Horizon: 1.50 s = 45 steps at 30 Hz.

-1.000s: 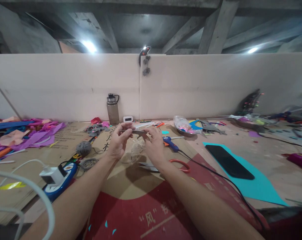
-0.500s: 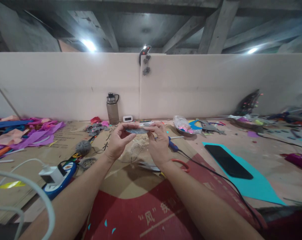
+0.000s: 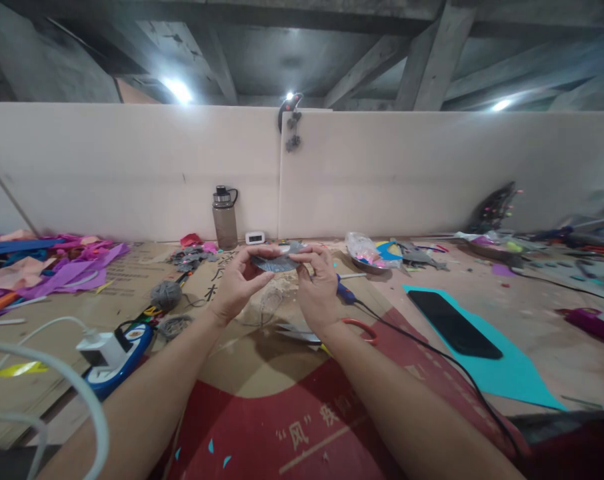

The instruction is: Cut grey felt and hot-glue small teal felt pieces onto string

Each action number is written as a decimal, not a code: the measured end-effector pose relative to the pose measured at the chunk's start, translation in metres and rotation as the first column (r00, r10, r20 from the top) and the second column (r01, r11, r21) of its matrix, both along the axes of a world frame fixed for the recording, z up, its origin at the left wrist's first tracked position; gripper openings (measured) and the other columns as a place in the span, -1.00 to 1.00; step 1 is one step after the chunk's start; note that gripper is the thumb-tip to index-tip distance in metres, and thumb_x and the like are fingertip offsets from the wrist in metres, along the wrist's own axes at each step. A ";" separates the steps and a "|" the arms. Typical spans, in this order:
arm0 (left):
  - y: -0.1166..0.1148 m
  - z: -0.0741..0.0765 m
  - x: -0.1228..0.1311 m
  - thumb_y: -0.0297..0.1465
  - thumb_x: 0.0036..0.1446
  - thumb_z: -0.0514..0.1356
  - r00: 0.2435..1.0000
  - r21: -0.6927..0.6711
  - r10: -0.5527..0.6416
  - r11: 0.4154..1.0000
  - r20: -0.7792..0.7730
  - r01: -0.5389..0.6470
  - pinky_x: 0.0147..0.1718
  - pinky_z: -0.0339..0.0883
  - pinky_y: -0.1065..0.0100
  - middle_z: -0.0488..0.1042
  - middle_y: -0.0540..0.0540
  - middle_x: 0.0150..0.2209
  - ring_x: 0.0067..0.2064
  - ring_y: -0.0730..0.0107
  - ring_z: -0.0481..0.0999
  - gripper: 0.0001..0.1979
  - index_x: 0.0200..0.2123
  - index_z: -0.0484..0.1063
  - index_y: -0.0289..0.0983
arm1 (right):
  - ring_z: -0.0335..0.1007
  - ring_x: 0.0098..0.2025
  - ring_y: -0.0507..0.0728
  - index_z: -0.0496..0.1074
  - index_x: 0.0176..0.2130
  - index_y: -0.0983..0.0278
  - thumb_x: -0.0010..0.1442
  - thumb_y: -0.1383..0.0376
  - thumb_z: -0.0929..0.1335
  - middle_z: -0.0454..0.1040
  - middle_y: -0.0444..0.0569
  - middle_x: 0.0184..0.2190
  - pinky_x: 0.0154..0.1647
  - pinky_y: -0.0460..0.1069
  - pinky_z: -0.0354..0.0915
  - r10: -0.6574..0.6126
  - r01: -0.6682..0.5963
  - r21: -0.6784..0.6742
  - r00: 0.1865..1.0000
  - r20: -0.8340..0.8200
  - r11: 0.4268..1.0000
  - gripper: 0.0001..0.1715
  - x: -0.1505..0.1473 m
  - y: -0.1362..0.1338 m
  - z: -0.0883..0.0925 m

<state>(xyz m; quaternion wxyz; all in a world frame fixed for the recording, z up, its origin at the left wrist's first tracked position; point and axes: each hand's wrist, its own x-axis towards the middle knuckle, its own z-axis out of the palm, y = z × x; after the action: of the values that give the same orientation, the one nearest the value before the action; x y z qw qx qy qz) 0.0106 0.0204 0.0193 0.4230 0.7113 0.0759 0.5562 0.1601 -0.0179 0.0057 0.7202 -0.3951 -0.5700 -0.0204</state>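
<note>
Between my hands is a thin grey piece [image 3: 278, 265] with a curved lower edge and a streaked surface; its exact kind I cannot make out. My left hand [image 3: 232, 281] pinches its left end, thumb below and fingers along the top. At the right end, the fingertips of my right hand [image 3: 318, 283] are closed on it. Beneath them, a pale, see-through crumpled heap [image 3: 257, 307] lies on the cardboard. Scissors [image 3: 302, 335] with a red handle lie partly hidden under my right forearm. Just right of that hand is a blue-handled corded tool [image 3: 346, 292].
A grey yarn ball [image 3: 167, 295] and a blue power strip [image 3: 127, 360] with a white plug lie left. A bottle [image 3: 225, 220] stands by the white partition [image 3: 132, 167]. Right, a black phone [image 3: 455, 323] rests on a turquoise sheet [image 3: 527, 380]. Coloured scraps [image 3: 77, 267] pile far left.
The grey piece has tilted, so more of its streaked face shows, and a grey bit now stands up near my right fingertips. Both hands keep hold and have barely shifted.
</note>
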 end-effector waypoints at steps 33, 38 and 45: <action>0.002 0.003 -0.005 -0.34 -0.02 0.30 0.977 -0.314 0.214 0.927 -0.010 -0.206 -0.66 0.14 0.51 0.34 0.07 -0.60 -0.62 0.58 0.29 -0.78 -0.30 0.39 -0.29 | 0.24 -0.39 0.02 0.33 0.00 0.16 0.12 0.38 0.28 0.39 -0.13 -0.31 -0.36 -0.07 0.21 0.343 -0.342 -0.251 0.938 -0.042 0.905 -0.58 -0.014 -0.012 0.002; -0.001 0.004 -0.002 -0.34 -0.03 0.30 0.990 -0.337 0.141 0.931 -0.020 -0.139 -0.66 0.18 0.49 0.37 0.05 -0.58 -0.62 0.57 0.31 -0.77 -0.30 0.39 -0.30 | 0.25 -0.38 0.03 0.35 -0.04 0.18 0.17 0.30 0.27 0.41 -0.14 -0.33 -0.37 -0.06 0.20 0.389 -0.391 -0.263 0.919 -0.061 0.882 -0.68 -0.014 -0.014 0.003; -0.001 0.005 -0.003 -0.35 -0.04 0.31 0.992 -0.335 0.129 0.934 -0.011 -0.125 -0.66 0.20 0.47 0.41 0.04 -0.57 -0.63 0.55 0.33 -0.77 -0.30 0.39 -0.29 | 0.19 -0.45 0.01 0.22 0.00 0.22 0.15 0.25 0.31 0.26 -0.22 -0.48 -0.42 -0.09 0.15 0.406 -0.455 -0.260 0.886 -0.222 0.851 -0.60 -0.016 -0.011 -0.001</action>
<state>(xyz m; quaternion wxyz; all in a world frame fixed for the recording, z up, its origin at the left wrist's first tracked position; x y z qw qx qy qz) 0.0075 0.0190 0.0241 0.5013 0.6196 0.2128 0.5653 0.1442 -0.0287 0.0048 0.6794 -0.3635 -0.5812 0.2616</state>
